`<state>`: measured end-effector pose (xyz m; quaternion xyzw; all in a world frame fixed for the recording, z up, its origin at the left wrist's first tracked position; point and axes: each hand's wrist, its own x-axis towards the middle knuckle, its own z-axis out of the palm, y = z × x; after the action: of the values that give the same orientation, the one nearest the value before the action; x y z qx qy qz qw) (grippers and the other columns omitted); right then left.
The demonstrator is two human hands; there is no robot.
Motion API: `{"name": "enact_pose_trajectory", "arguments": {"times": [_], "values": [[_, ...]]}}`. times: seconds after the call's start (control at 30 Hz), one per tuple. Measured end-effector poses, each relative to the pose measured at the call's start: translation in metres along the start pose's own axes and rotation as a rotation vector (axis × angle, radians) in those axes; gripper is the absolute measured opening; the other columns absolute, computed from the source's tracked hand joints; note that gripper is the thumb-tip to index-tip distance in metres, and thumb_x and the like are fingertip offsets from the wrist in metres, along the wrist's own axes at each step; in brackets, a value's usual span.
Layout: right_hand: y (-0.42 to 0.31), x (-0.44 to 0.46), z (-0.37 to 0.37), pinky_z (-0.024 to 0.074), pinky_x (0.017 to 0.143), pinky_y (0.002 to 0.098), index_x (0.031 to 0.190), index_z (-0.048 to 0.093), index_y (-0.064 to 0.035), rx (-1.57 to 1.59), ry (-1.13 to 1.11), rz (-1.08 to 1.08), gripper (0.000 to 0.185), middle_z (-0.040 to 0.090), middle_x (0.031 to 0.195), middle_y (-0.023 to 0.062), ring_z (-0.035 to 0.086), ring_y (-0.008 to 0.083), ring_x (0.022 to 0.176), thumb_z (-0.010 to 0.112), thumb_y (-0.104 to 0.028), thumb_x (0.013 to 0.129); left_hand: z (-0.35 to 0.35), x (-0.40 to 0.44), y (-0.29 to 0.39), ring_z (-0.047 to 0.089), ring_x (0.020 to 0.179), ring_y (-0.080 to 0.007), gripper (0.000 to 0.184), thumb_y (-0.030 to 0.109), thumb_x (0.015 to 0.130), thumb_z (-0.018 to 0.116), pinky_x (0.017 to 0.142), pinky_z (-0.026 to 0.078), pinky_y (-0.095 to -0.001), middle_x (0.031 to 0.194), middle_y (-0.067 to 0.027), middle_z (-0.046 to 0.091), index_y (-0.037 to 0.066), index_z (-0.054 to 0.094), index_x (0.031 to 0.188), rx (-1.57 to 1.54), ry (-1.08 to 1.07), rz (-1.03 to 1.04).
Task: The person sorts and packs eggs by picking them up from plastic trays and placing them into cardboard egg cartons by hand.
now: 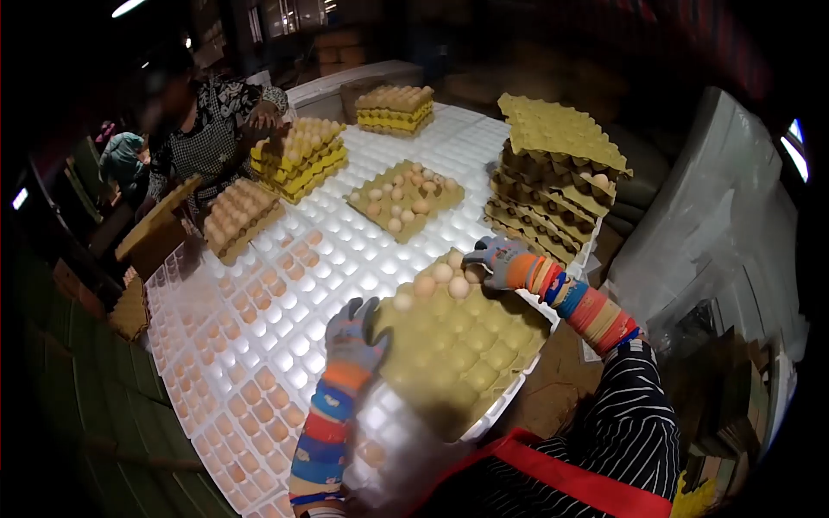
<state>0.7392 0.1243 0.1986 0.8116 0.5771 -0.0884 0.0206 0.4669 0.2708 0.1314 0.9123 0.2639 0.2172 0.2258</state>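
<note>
In front of me a yellowish pulp egg tray (pixel 462 345) lies on the white dimpled surface, with several pale eggs (pixel 458 287) gathered along its far edge. My left hand (pixel 352 335), in a grey glove, is at the tray's left edge with thumb and fingers spread. At the far right corner my right hand (pixel 501 259), also gloved in grey, reaches over the eggs. Its fingers are apart around one egg, and whether they touch it is unclear. The near part of the tray is blurred.
Another pulp tray (pixel 406 197) with scattered eggs lies further off. Stacked trays (pixel 553 186) rise at the right; yellow stacks (pixel 298 160) with eggs stand at the back left. Eggs (pixel 259 406) sit in the white cups (pixel 298 332) at left. A person (pixel 207 121) stands across the table.
</note>
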Motion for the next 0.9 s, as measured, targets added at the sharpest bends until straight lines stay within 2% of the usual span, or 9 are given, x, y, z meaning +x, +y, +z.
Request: {"name": "enact_pose_trajectory", "arguments": {"times": [0.23, 0.33, 0.43, 0.53, 0.57, 0.6, 0.67, 0.8, 0.9], "values": [[0.073, 0.023, 0.058, 0.0499, 0.073, 0.0343, 0.107, 0.056, -0.0119, 0.608, 0.304, -0.396, 0.040, 0.058, 0.098, 0.0084, 0.058, 0.0259, 0.094, 0.069, -0.020, 0.069, 0.040, 0.060, 0.077, 0.057, 0.100, -0.0255, 0.037, 0.030, 0.073, 0.070, 0.090, 0.044, -0.0367, 0.100, -0.0079, 0.062, 0.011, 0.061, 0.103, 0.400, -0.176, -0.153], [0.104, 0.043, 0.070, 0.0470, 0.062, 0.0261, 0.102, 0.058, -0.0056, 1.896, -0.117, -0.240, 0.036, 0.061, 0.086, 0.0029, 0.057, 0.0099, 0.076, 0.073, -0.018, 0.072, 0.054, 0.053, 0.055, 0.061, 0.086, -0.0232, 0.029, 0.020, 0.075, 0.067, 0.079, 0.050, -0.0328, 0.094, -0.0083, 0.062, 0.009, 0.061, 0.101, -0.040, 0.197, -0.227], [0.098, 0.061, 0.059, 0.0502, 0.059, 0.0300, 0.096, 0.060, -0.0066, 1.370, -0.076, -0.247, 0.028, 0.060, 0.094, 0.0043, 0.060, 0.0160, 0.079, 0.068, -0.024, 0.077, 0.057, 0.056, 0.056, 0.057, 0.074, -0.0171, 0.021, 0.007, 0.073, 0.067, 0.066, 0.050, -0.0312, 0.080, -0.0042, 0.059, 0.004, 0.057, 0.091, -1.044, 0.432, -0.432], [0.067, 0.062, 0.040, 0.0484, 0.075, 0.0285, 0.107, 0.058, -0.0209, 0.332, 0.307, -0.545, 0.028, 0.054, 0.109, 0.0015, 0.060, 0.0176, 0.086, 0.056, -0.020, 0.079, 0.059, 0.062, 0.087, 0.055, 0.064, -0.0110, 0.019, 0.017, 0.078, 0.068, 0.057, 0.046, -0.0266, 0.071, -0.0014, 0.059, 0.003, 0.056, 0.079, -0.266, 0.214, -0.094], [0.064, 0.085, 0.069, 0.0486, 0.076, 0.0302, 0.108, 0.057, -0.0215, 0.117, 0.221, -0.559, 0.028, 0.054, 0.111, 0.0022, 0.061, 0.0187, 0.087, 0.051, -0.019, 0.082, 0.058, 0.078, 0.123, 0.056, 0.062, -0.0118, 0.026, 0.026, 0.074, 0.073, 0.056, 0.046, -0.0266, 0.069, -0.0015, 0.059, 0.003, 0.060, 0.078, -0.928, 0.050, -0.682], [0.060, 0.109, 0.096, 0.0489, 0.077, 0.0319, 0.110, 0.057, -0.0220, -0.095, 0.136, -0.567, 0.029, 0.054, 0.112, 0.0029, 0.061, 0.0199, 0.089, 0.046, -0.017, 0.084, 0.070, 0.080, 0.141, 0.060, 0.067, -0.0166, 0.029, 0.032, 0.072, 0.074, 0.060, 0.048, -0.0299, 0.076, -0.0054, 0.063, 0.005, 0.064, 0.076, -0.575, -0.070, -0.734], [0.052, 0.089, 0.042, 0.0485, 0.082, 0.0317, 0.120, 0.054, -0.0256, -0.134, 0.016, -0.558, 0.039, 0.055, 0.122, 0.0054, 0.060, 0.0206, 0.099, 0.049, -0.019, 0.082, 0.094, 0.075, 0.155, 0.060, 0.087, -0.0297, 0.035, 0.033, 0.072, 0.066, 0.071, 0.049, -0.0406, 0.103, -0.0113, 0.056, 0.010, 0.060, 0.099, 0.223, -0.104, -0.286], [0.096, 0.112, 0.079, 0.0504, 0.075, 0.0285, 0.121, 0.054, -0.0118, 1.378, 0.010, -0.494, 0.045, 0.062, 0.103, 0.0078, 0.062, 0.0180, 0.086, 0.062, -0.025, 0.079, 0.119, 0.076, 0.136, 0.058, 0.089, -0.0323, 0.044, 0.032, 0.071, 0.066, 0.072, 0.048, -0.0420, 0.103, -0.0119, 0.053, 0.011, 0.054, 0.108, 0.386, -0.053, -0.245], [0.105, 0.105, 0.068, 0.0505, 0.067, 0.0256, 0.123, 0.054, -0.0106, 1.789, -0.281, -0.396, 0.048, 0.061, 0.101, 0.0070, 0.062, 0.0163, 0.074, 0.066, -0.027, 0.079, 0.121, 0.074, 0.126, 0.059, 0.087, -0.0328, 0.042, 0.031, 0.071, 0.067, 0.072, 0.049, -0.0420, 0.100, -0.0123, 0.055, 0.012, 0.054, 0.106, 0.277, -0.023, -0.296]]}}
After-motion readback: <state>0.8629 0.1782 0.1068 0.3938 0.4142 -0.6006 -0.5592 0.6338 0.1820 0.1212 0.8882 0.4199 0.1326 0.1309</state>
